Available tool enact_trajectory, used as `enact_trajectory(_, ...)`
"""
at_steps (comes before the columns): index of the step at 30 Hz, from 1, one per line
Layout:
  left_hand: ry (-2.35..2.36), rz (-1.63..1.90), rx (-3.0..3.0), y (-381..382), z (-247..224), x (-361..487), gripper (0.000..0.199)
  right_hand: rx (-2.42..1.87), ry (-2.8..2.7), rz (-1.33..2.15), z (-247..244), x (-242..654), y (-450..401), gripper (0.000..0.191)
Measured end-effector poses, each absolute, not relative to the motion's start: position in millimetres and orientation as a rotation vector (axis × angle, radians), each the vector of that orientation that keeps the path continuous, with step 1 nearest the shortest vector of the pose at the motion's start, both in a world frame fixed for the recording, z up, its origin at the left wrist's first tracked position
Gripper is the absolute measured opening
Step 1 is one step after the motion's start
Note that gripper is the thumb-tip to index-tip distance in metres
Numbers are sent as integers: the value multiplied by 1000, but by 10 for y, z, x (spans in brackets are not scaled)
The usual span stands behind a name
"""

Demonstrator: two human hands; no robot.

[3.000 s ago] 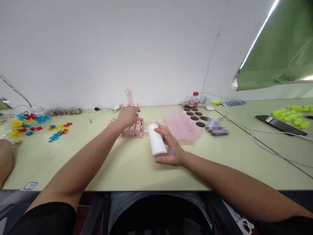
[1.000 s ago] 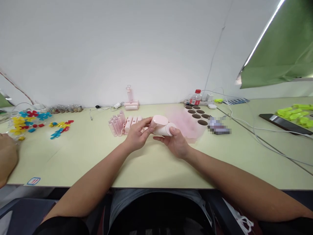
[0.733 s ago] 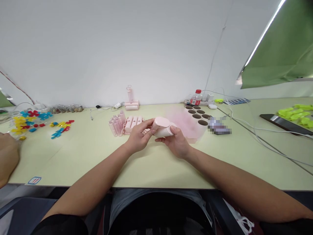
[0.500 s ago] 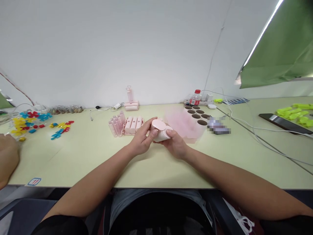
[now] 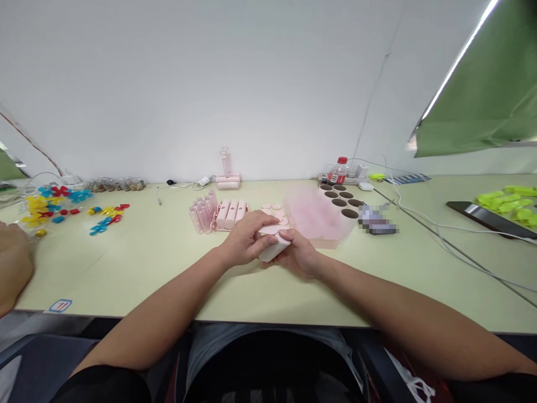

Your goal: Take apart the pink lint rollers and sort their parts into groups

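Low over the table, both hands are closed around a short white tube-like container (image 5: 272, 253) with a flat pale-pink end piece (image 5: 271, 230). My left hand (image 5: 245, 240) lies across the pink piece, its thumb along the white side. My right hand (image 5: 300, 254) grips the other side, thumb on the upper edge, fingers underneath. The container is tilted, and its lower part is partly hidden by the fingers. Just behind the hands lie several small pink discs (image 5: 277, 207). To their left is a holder with three pink cylinders (image 5: 232, 214).
Clear pink tubes (image 5: 201, 212) stand left of the cylinders. Right of the hands is a translucent pink plastic bag (image 5: 316, 215), beside open brown-lined tubes (image 5: 339, 202). A bottle (image 5: 338, 170), cables and a tablet (image 5: 490, 218) lie further right. Another person's hand (image 5: 14, 268) is at the left edge.
The container has been tipped and lowered slightly. My left hand has moved over the pink end piece, which showed more fully before. The pink discs behind have come into view.
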State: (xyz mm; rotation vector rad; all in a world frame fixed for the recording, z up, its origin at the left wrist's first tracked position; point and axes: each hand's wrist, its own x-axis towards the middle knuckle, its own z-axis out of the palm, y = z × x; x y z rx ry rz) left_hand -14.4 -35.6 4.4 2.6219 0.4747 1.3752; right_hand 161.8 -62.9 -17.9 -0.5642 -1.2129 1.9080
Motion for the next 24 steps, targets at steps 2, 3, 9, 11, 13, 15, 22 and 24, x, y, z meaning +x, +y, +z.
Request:
enact_trajectory(2,443,1391,2646,-362,45,-137,27,-549,-1199,1942,-173,1624,-626,42)
enact_trajectory(3,438,1411,2656,-363,37,-129,27,-541,-1187,1956,-170,1624,-625,42)
enact_trajectory(9,483,1567,2625,-345,-30,-67,23,-526,-1131,1991,-148,1603,-621,38)
enact_trajectory(11,477,1587,2608,-343,-37,-57,22,-527,-1129,1990,-145,1595,-620,37)
enact_trajectory(13,466,1594,2583,-343,-38,-52,22,-525,-1122,1991,-146,1588,-621,36)
enact_trajectory(15,454,1585,2549,-345,-37,-52,22,-510,-1113,2004,-150,1581,-627,37)
enact_trajectory(22,448,1571,2353,-373,-16,-58,20,-474,-1095,2045,-158,1537,-675,45)
enact_trajectory(24,457,1569,2339,-384,-10,-60,18,-482,-1109,2046,-157,1530,-688,46)
